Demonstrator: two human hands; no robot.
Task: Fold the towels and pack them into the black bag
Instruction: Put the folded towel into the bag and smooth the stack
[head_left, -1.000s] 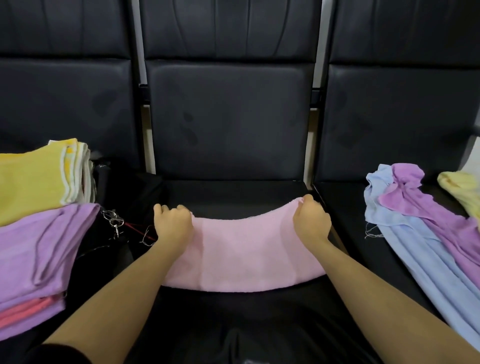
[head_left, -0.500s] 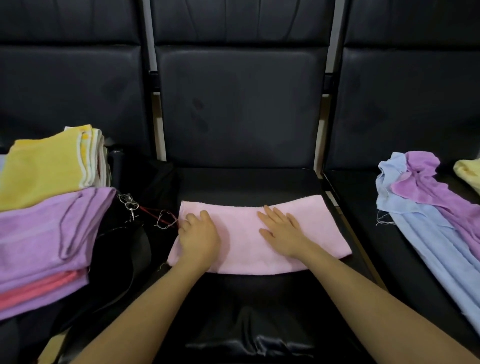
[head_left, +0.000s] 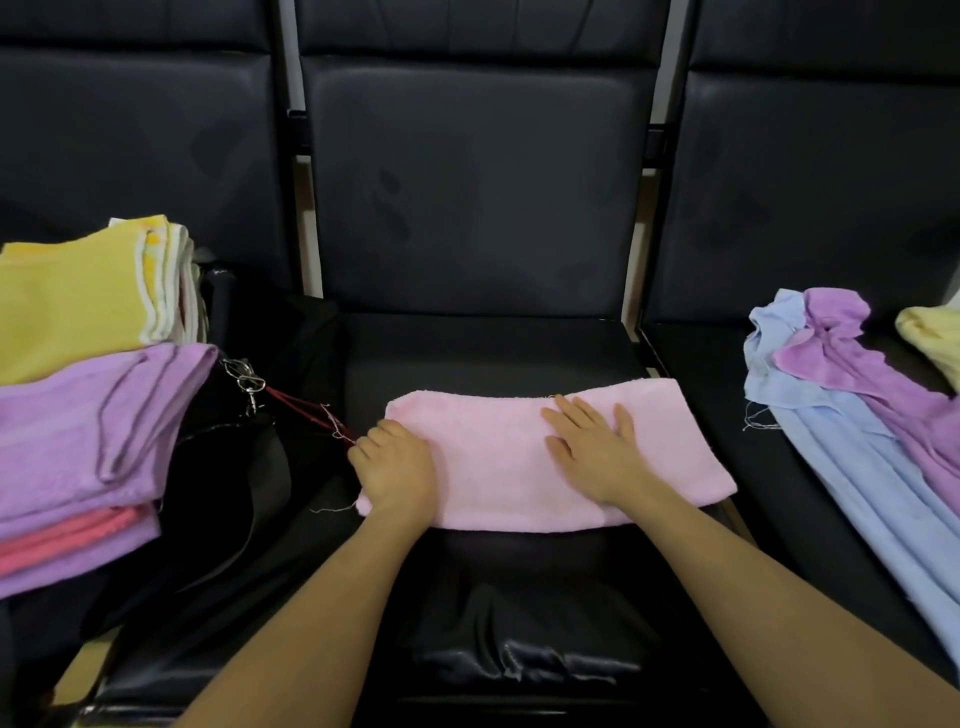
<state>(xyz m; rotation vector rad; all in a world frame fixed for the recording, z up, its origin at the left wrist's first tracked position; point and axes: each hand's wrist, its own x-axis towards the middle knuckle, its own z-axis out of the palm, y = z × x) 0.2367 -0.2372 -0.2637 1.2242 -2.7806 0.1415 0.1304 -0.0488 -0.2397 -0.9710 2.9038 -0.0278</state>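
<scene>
Towels already folded are stacked at the left edge of the seats: a yellow towel (head_left: 78, 296) at the far side and a purple stack (head_left: 88, 441) nearer, with a coral layer showing between its lower folds. These rest on or against the black bag (head_left: 228, 467), whose opening cannot be made out; a metal clip (head_left: 244, 382) and a red cord (head_left: 301, 408) trail from it toward the middle seat (head_left: 483, 353).

On the middle seat, the pink towel (head_left: 498, 467) is laid as a long folded strip, reaching from the seat's left side almost to its right edge. Its left end is pinned by the left hand (head_left: 397, 470), whose fingers are curled down over the end; whether cloth is actually pinched there cannot be told. Further right, the strip is pressed flat by the right hand (head_left: 595, 454), fingers straight and spread, nothing gripped.

Several risks can be judged from this. If the next fold is brought over while the left end is only weighted and not gripped, the layers are likely to slide and the edges to end up uneven. Loose threads beside the left hand lie close to the red cord and could be snagged. The right end lies near the seat's right edge and could be dragged off it.

On the right seat, unfolded towels wait: a light blue towel (head_left: 831, 467) under a crumpled purple towel (head_left: 883, 384), and a pale yellow towel (head_left: 935, 338) at the frame's edge. The smooth seat offers little friction, so they may slip.
</scene>
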